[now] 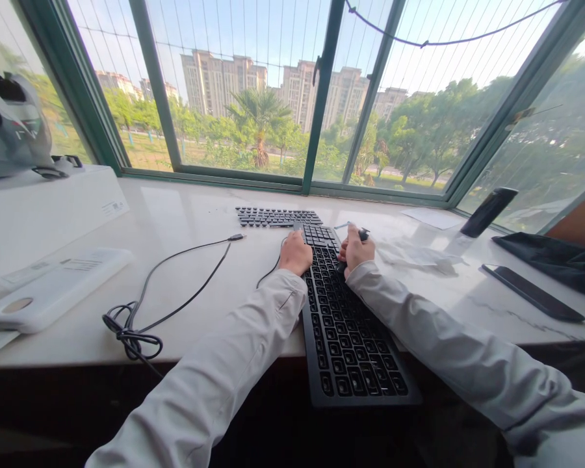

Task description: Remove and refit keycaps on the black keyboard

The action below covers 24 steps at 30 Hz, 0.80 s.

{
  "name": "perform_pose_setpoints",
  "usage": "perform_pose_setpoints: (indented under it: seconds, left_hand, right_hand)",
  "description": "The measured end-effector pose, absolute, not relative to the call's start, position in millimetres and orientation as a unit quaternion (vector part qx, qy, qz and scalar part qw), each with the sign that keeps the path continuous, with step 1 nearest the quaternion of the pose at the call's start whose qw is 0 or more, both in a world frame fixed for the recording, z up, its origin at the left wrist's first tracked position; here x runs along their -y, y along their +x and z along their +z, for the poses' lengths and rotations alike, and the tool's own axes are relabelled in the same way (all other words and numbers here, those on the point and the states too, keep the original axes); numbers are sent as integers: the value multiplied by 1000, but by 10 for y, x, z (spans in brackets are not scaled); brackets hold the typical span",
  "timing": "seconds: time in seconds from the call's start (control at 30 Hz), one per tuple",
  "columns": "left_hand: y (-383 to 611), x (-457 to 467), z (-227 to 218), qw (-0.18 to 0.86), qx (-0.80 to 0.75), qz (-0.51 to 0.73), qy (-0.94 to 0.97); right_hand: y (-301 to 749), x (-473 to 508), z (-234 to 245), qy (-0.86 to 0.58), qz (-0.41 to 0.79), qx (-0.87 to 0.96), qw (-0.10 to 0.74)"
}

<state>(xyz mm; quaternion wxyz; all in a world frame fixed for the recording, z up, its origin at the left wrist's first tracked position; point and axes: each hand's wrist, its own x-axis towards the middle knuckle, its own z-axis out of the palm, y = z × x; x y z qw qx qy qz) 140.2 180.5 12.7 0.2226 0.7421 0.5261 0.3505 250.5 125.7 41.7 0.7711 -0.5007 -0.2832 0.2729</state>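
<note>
A long black keyboard (344, 331) lies lengthwise and juts over the counter's front edge. Most of its keys are bare sockets; keycaps (320, 235) still sit at the far end. My left hand (296, 252) is closed at its left edge, near the far end. My right hand (357, 250) makes a fist above the right side, around a small black-handled tool (364, 234); its kind and working end are mostly hidden by the fingers. Loose black keycaps (277, 217) lie in rows on the counter beyond the keyboard.
A black USB cable (143, 305) lies coiled at left, near a white power bank (53, 289) and a white box (49, 195). Crumpled clear plastic (414, 253), a phone (533, 292), a black upright object (488, 212) and dark cloth (556, 257) are at right. Windows line the back.
</note>
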Motion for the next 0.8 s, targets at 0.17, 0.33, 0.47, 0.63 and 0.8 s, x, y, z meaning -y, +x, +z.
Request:
perform_pose_setpoints:
  seconds: [0.17,0.33,0.47,0.63,0.8]
  left_hand:
    - [1377,-1793,129,227,-519,347,747]
    - [1374,-1789,137,223,-516,348,750]
    - [1375,-1785,149,225,-517,344,751]
    - [1368,-1785,149,221,-516,344,753]
    - [1369,-1796,139,221,-517,347,751]
  right_hand:
    - [2678,-1267,487,-455,240,262,817]
    - [2857,-1325,453,-483,259,286,786]
    - [2862,-1368,427,-494,280,290,770]
    - [2863,-1367,448,-490,305,266,772]
    - [2824,-1342,443,-484,304,263,777]
